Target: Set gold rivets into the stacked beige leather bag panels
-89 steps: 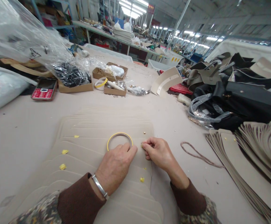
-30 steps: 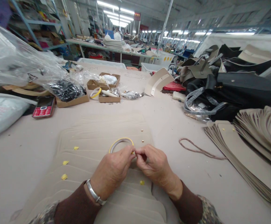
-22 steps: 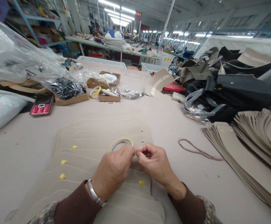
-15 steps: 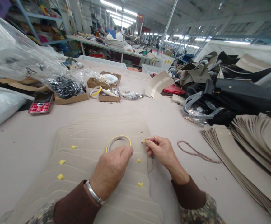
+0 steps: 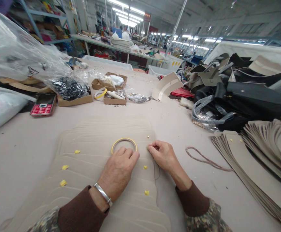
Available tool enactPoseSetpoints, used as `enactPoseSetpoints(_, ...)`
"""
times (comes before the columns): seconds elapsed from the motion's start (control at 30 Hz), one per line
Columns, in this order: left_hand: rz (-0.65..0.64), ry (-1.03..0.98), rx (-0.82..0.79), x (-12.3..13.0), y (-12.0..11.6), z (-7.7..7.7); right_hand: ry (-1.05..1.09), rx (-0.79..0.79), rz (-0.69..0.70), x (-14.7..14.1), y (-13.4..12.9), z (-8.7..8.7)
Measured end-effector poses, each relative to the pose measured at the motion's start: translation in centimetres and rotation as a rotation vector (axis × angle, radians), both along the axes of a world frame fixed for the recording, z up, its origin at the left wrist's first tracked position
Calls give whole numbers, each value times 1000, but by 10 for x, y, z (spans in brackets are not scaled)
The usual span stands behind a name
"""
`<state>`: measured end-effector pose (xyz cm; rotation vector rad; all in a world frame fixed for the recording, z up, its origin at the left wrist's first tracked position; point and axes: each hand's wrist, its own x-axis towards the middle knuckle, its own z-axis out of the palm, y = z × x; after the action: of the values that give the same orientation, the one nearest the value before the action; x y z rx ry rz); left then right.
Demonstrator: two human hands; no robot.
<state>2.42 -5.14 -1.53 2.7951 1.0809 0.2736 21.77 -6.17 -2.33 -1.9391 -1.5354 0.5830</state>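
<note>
My left hand [image 5: 118, 170] is closed round the near side of a roll of yellow tape [image 5: 124, 140], above overlapping beige panels [image 5: 101, 193]. At the panels' right edge, my right hand [image 5: 163, 156] has thumb and forefinger pinched down where a small metal stud was visible; the stud and the bit of yellow tape at the fingertips are now hidden. Another bare stud [image 5: 148, 137] shows just beyond. Small yellow tape pieces, such as one piece [image 5: 145, 167] near my left hand and another piece [image 5: 65, 167] on the left side, sit on the panels.
A brown cord loop [image 5: 203, 158] and fanned stacks of beige strips [image 5: 242, 154] lie to the right. Black bags [image 5: 251, 100] are heaped behind them. Across the table are small cardboard boxes [image 5: 115, 101], a second tape roll [image 5: 100, 93] and a red phone [image 5: 43, 105].
My right hand has brought the yellow tape bit onto the nearer stud, covering it with the fingertips. My left hand has rolled knuckles-up over the tape roll. The view has shifted slightly.
</note>
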Motion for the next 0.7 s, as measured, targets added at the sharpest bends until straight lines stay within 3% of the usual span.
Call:
enactPoseSetpoints(0.13, -24, -20, -5, -2, -1, 0, -15, 2, 23, 2, 0, -1)
enactPoseSetpoints(0.33, -124, -70, -90, -5, -4, 2, 325, -85, -77, 7, -11, -6)
enactPoseSetpoints(0.5, -171, -69, -97, -4, -5, -1, 85, 23, -35, 0, -9, -5)
enactPoseSetpoints(0.7, -92, -256, -31, -4, -8, -6, -95, 94, 36, -5, -12, 7)
